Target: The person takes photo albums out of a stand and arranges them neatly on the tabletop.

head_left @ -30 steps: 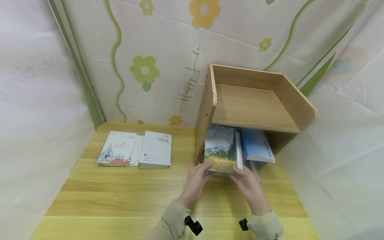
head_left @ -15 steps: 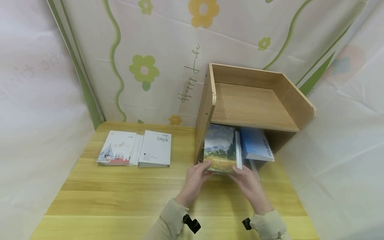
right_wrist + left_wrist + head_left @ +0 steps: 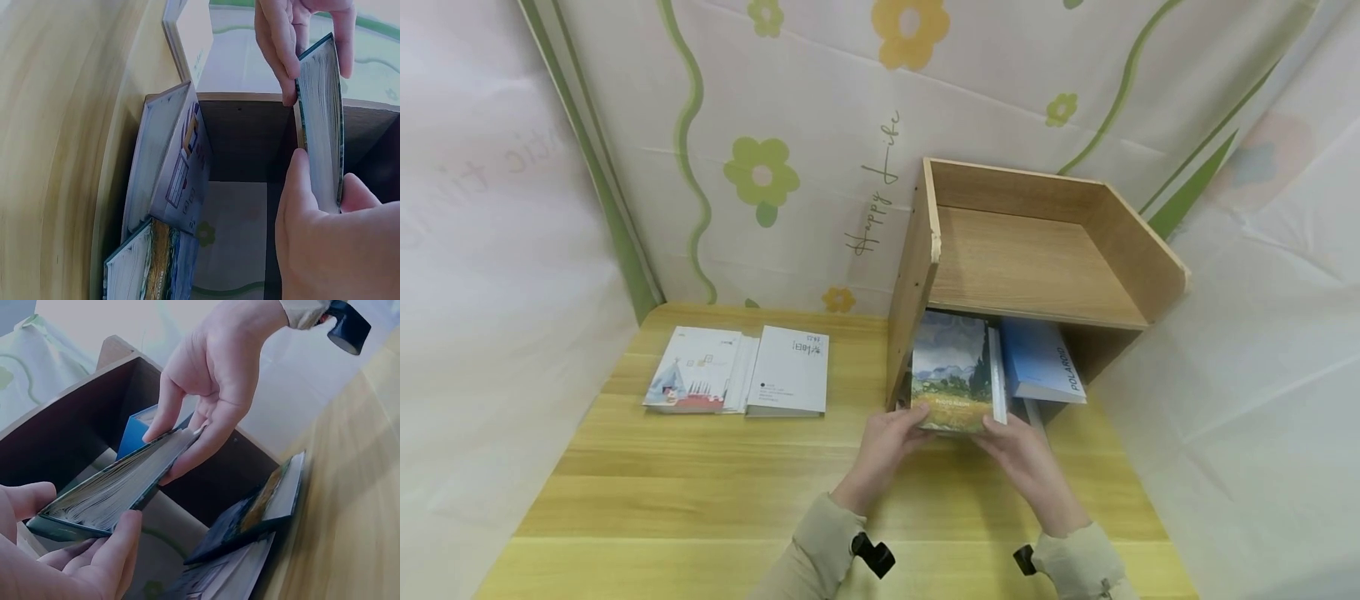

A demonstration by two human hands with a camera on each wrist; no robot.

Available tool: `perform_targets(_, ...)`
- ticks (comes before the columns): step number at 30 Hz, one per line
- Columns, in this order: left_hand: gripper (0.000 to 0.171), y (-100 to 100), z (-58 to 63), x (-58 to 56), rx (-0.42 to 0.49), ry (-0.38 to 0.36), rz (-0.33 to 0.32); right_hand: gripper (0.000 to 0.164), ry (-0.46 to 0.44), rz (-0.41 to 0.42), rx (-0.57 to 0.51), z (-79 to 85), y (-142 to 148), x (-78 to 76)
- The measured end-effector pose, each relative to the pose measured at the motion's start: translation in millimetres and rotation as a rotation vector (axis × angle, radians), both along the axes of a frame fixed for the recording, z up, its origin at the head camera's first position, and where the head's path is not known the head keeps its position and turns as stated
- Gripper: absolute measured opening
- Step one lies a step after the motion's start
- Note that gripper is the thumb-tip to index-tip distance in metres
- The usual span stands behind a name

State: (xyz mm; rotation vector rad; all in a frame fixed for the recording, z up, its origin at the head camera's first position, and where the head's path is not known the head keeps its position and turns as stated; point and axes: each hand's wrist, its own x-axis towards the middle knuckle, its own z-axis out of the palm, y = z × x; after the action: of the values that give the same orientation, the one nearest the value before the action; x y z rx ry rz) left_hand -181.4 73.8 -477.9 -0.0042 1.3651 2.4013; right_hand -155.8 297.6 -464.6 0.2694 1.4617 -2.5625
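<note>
A photo album (image 3: 951,375) with a painted landscape cover is at the mouth of the lower compartment of the wooden shelf (image 3: 1022,262). My left hand (image 3: 883,446) pinches its near left corner, thumb on top. At the near right corner, my right hand (image 3: 1018,458) pinches it the same way. Both wrist views show the album's page edges (image 3: 125,481) between the two hands, raised above other albums. Below it lie another landscape-covered album (image 3: 250,515) and a pale one with a printed cover (image 3: 181,169).
Right of the held album, a blue album (image 3: 1041,362) marked POLAROID juts from the compartment. On the wooden table's (image 3: 700,500) left side lie a white album with a tent picture (image 3: 692,371) and a plain white album (image 3: 790,375). A floral curtain (image 3: 820,108) hangs behind.
My wrists have spread slightly apart, the left one leftward and the right one rightward. The album and both grips stay nearly in place.
</note>
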Motion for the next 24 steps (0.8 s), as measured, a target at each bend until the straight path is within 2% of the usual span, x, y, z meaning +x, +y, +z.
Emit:
perform_targets(8, 0.037, -2, 4.5, 0.9, -0.052, 0.026, -0.004, 0.057, -0.010, 0.008, 0.008, 2.4, -1, 2.0)
perform_targets(10, 0.039, -3, 4.5, 1.2, -0.068, 0.038, -0.022, 0.053, -0.015, -0.004, 0.026, 2.9, 0, 3.3)
perform_targets(17, 0.043, -5, 2.2, 5.5, -0.097, 0.088, -0.072, 0.020, -0.045, -0.016, 0.087, 5.6, 2, 9.6)
perform_targets(21, 0.043, -6, 1.5, 7.5, -0.101, 0.092, -0.092, 0.020, -0.075, -0.024, 0.077, 7.5, 3, 12.0)
perform_targets(24, 0.043, -7, 1.6, 9.5, -0.140, 0.113, -0.094, 0.025, -0.083, -0.012, 0.082, 8.5, 3, 13.8)
